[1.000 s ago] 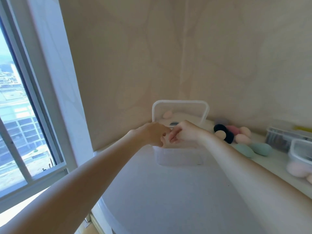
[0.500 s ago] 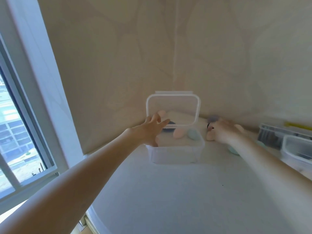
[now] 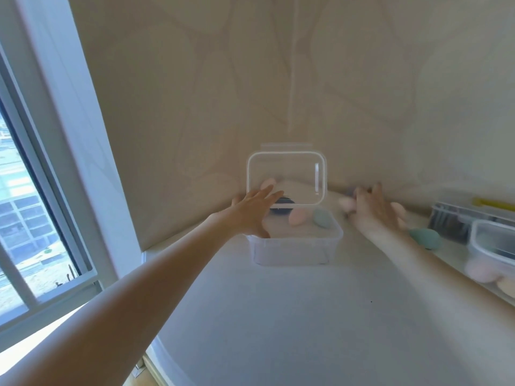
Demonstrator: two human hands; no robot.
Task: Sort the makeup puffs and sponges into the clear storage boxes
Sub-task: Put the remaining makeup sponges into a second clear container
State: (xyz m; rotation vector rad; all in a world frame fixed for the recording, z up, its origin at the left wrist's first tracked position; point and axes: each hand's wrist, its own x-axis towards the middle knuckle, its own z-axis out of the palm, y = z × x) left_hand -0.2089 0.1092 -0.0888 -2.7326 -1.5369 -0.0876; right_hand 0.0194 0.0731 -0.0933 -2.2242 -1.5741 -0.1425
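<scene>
A clear storage box stands in the table's far corner with its lid upright. Inside lie a pink sponge, a teal sponge and a dark puff. My left hand rests on the box's left rim, fingers straight and holding nothing. My right hand is spread over the loose pile to the right of the box, blurred, beside a pink sponge. It hides most of the pile. A teal sponge lies on the table near my right wrist.
A second clear box holding pink sponges stands at the right edge, with a dark-filled tray and a yellow item behind it. Walls close the corner behind the box. A window is on the left, past the table edge.
A second ago both hands met over the box. My right hand has moved right onto the sponge pile. My left hand stayed at the box's left rim and straightened its fingers.
</scene>
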